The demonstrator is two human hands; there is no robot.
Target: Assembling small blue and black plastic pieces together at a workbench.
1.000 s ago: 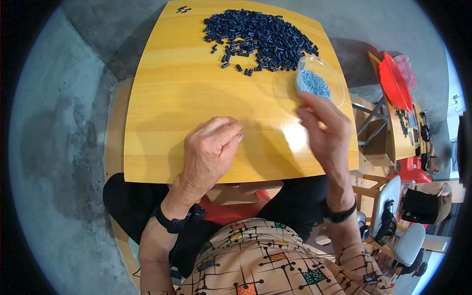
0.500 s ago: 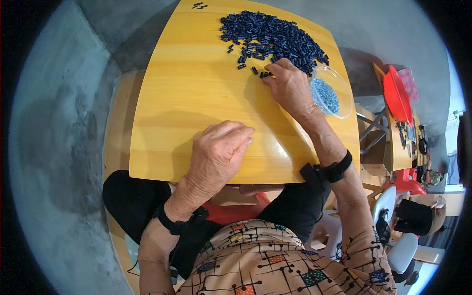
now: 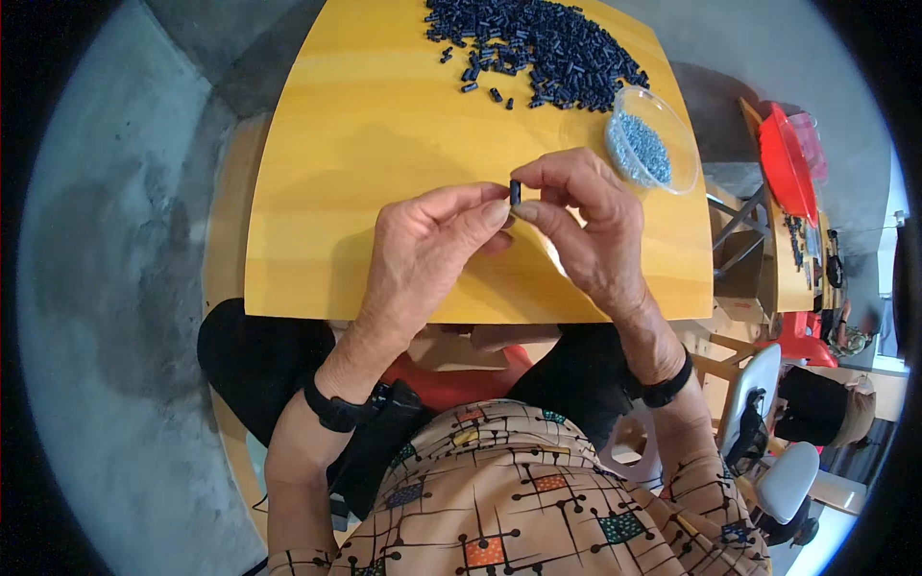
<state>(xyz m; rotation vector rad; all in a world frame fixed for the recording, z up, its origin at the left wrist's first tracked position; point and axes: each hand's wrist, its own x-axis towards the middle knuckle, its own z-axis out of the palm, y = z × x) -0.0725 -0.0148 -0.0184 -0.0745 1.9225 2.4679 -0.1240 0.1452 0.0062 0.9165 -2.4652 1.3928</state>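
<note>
Over the middle of the table, my right hand (image 3: pixel 600 226) pinches a small black cylindrical piece (image 3: pixel 516 193) upright between thumb and forefinger. My left hand (image 3: pixel 418 250) meets it from the other side, its thumb and fingertips pressed together at the piece's lower part. Whatever the left fingers hold, if anything, is hidden. A large pile of similar black pieces (image 3: pixel 567 58) covers the far right of the table. Beside it, a clear round plastic tub (image 3: pixel 687 178) holds many tiny shiny bluish-silver metal parts (image 3: pixel 642 149).
The yellow wooden table (image 3: pixel 317 202) has its near edge above my lap. A few loose black pieces (image 3: pixel 496 95) lie off the pile's near side. Further right, a red basin (image 3: pixel 786 163) stands on another table, with chairs (image 3: pixel 754 403) and a person (image 3: pixel 821 408) beyond.
My right hand has come back from the pile with a black piece. My left hand has moved up and right to meet it. The view has shifted slightly.
</note>
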